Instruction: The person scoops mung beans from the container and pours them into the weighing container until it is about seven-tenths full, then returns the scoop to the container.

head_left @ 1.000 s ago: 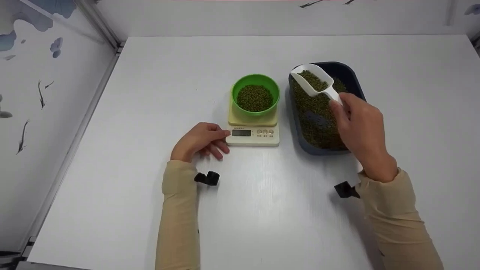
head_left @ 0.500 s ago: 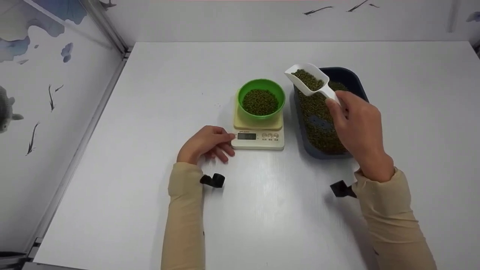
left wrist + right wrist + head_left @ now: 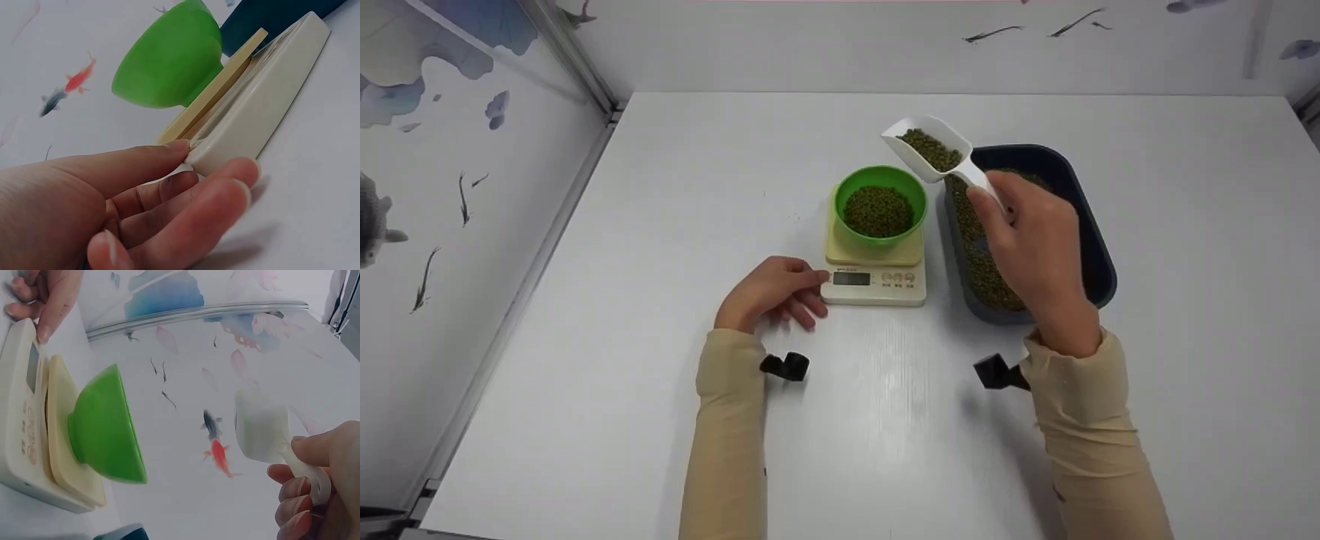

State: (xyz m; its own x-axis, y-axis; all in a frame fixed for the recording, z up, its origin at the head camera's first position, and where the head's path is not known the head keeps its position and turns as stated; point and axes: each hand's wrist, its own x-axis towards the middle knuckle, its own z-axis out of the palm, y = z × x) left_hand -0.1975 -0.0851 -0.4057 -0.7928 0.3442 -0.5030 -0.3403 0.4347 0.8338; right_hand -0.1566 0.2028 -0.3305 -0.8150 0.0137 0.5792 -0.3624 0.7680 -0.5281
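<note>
My right hand (image 3: 1033,244) grips the handle of a white scoop (image 3: 263,430), which carries small green beans, likely mung beans (image 3: 931,150). The scoop is held up between the dark bin (image 3: 1099,247) and the green bowl (image 3: 919,196), its mouth pointing left and back. More of these beans lie in the bowl, which stands on the yellow platform of a kitchen scale (image 3: 874,295). Beside the scale's front left corner, my left hand (image 3: 776,291) touches the edge with its thumb tip (image 3: 179,145); its other fingers are loosely bent.
The bin, partly filled with beans, stands right of the scale, partly covered by my right hand in the head view. White tabletop (image 3: 660,225) surrounds everything. Printed white walls (image 3: 810,45) rise at the back and left. Black camera mounts (image 3: 786,367) stick out from both sleeves.
The right hand has carried the filled scoop left, from over the bin toward the bowl. My left hand stays at the scale's corner. The head view has shifted slightly.
</note>
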